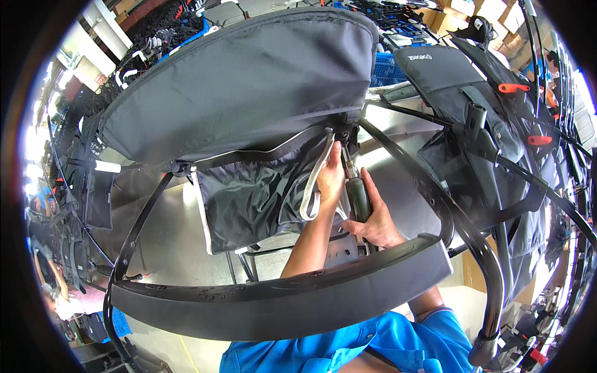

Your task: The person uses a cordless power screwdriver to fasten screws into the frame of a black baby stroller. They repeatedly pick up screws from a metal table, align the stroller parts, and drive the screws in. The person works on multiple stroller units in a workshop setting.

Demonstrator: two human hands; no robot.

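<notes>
A stroller frame with a dark grey fabric seat [249, 81] lies across a metal workbench [168, 230] in front of me. My right hand [376, 217] grips a dark green power screwdriver [357, 196], its tip pointing up at the frame joint under the seat's right edge. My left hand [329, 177] presses against the black fabric pocket [249, 199] and a white-edged strap [314, 180] just left of the tool's tip. A wide black plastic bar [280, 298] of the frame crosses over both my forearms.
Black frame tubes [460, 224] curve around on the right. Another grey stroller seat [460, 81] with red clips stands at the right. Blue crates [388, 68] and cardboard boxes sit behind. More stroller parts hang on the left, near another person's sleeve [81, 301].
</notes>
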